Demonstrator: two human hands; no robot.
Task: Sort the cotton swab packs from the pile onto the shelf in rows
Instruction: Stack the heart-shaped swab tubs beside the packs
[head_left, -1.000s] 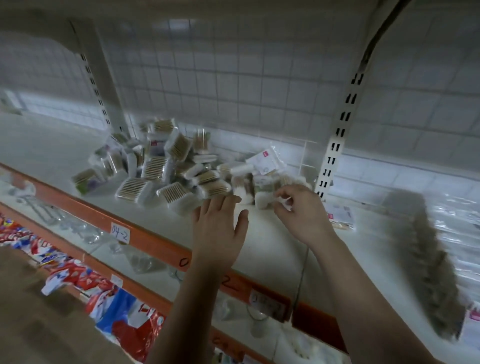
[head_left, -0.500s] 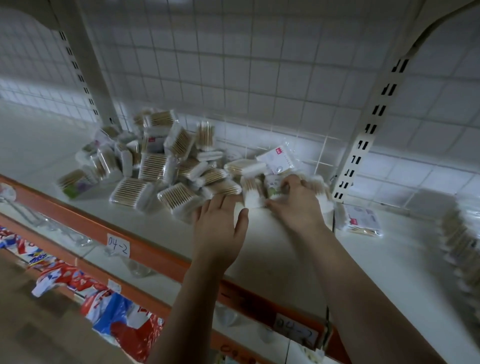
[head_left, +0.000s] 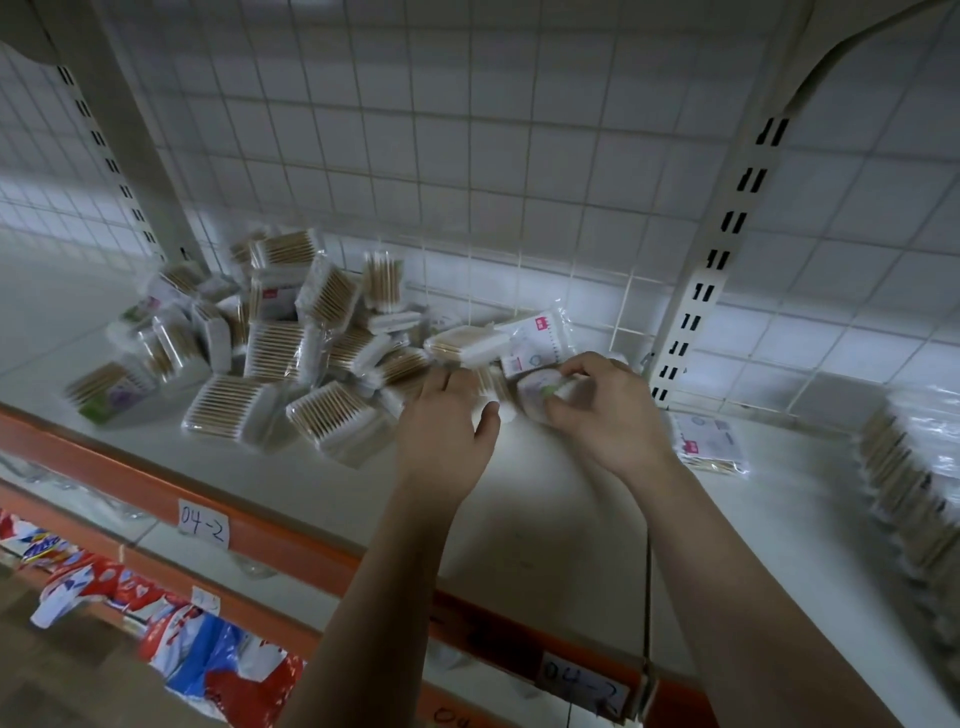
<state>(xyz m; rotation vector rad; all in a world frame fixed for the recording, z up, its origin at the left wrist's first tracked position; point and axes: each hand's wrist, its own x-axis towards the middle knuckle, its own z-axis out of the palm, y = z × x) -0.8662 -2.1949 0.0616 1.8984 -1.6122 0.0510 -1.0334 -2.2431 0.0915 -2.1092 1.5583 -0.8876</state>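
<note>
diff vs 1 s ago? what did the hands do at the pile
The right hand worked in at the right edge of the pile and now grips a green-labelled pack. The left hand, open above the shelf before, slid forward until its fingers reach the pile's edge. Unchanged: the rest of the pile, the flat pack right of the upright, the row of packs at far right.

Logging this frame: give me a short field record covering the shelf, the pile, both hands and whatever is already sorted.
shelf: white top, orange front edge
label: handwritten 04-2
pile: loose cotton swab packs heaped at the back left
left hand: open, fingers at the pile's right edge
right hand: grips one pack
held pack: at the pile's right edge, low over the shelf
row: packs lined up at far right, blurred
stray pack: lies flat between the hands and the row
</note>
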